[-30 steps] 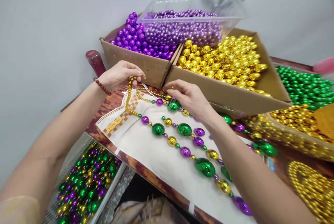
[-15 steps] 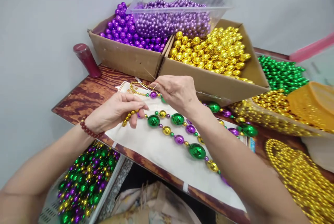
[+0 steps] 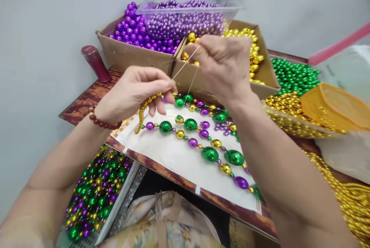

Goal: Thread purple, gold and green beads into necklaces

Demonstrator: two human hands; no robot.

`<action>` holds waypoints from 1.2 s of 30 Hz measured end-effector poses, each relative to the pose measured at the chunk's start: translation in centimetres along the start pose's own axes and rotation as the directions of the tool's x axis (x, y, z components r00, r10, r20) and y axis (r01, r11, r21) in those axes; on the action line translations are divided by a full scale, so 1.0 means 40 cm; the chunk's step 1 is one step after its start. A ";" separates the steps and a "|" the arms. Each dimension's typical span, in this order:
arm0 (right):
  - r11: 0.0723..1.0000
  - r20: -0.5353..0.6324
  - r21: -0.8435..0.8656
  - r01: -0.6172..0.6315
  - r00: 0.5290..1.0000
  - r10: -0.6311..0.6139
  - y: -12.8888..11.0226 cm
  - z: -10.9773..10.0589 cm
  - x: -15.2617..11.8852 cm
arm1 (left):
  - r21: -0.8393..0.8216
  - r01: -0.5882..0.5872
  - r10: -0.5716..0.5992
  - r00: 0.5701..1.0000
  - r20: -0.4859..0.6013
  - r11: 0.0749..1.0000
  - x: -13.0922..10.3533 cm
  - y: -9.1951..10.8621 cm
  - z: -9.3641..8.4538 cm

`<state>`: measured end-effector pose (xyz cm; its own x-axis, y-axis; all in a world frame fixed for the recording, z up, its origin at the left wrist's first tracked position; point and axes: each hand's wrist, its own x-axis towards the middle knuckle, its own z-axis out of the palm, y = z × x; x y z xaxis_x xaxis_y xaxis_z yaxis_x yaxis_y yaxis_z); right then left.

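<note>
My left hand [image 3: 147, 90] is closed with thumb and fingers pinched, holding a beaded strand [image 3: 141, 118] of small gold beads that droops below it. A thin pale thread [image 3: 185, 64] stretches from its fingertips up to my right hand [image 3: 224, 66], whose fingers are closed on the thread. Another length of thread slants down from the right hand toward the beads. On the white cloth [image 3: 162, 151] below lie strung green, gold and purple beads, among them a large green bead [image 3: 210, 154] and a purple bead [image 3: 241, 182].
Behind stand a cardboard box of purple beads [image 3: 138, 57] and one of gold beads [image 3: 265, 51], with a clear tray [image 3: 185, 10] on top. A dark red bottle [image 3: 96, 64] stands left. Rightward are green beads [image 3: 295, 76], an orange scoop [image 3: 335, 105] and gold strands [image 3: 354, 201].
My right hand has risen and moved right, drawing the thread out taut. My left hand has lifted and shifted slightly right with the gold beads. The view has shifted a little.
</note>
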<state>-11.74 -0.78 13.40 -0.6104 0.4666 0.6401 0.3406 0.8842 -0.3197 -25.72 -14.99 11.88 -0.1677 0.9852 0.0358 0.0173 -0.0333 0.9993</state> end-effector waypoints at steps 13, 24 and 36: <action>0.917 0.005 0.058 -0.394 0.919 0.394 0.191 0.054 -0.070 | -0.136 0.421 -0.397 0.901 0.175 0.897 -0.086 -0.213 0.021; 0.914 0.473 -0.154 -0.376 0.784 0.402 0.204 0.052 -0.122 | -0.447 0.187 -0.200 0.980 0.018 0.875 0.038 -0.305 -0.015; 0.974 0.715 -0.177 -0.138 0.663 0.224 0.164 0.027 -0.120 | -0.457 0.155 -0.316 0.900 -0.300 0.876 0.163 -0.340 -0.030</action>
<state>-7.34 2.81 7.45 -0.8394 0.5233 -0.1468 0.5427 0.7931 -0.2765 -28.23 -8.32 -1.45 -0.4523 0.8468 -0.2799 -0.4615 0.0463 0.8859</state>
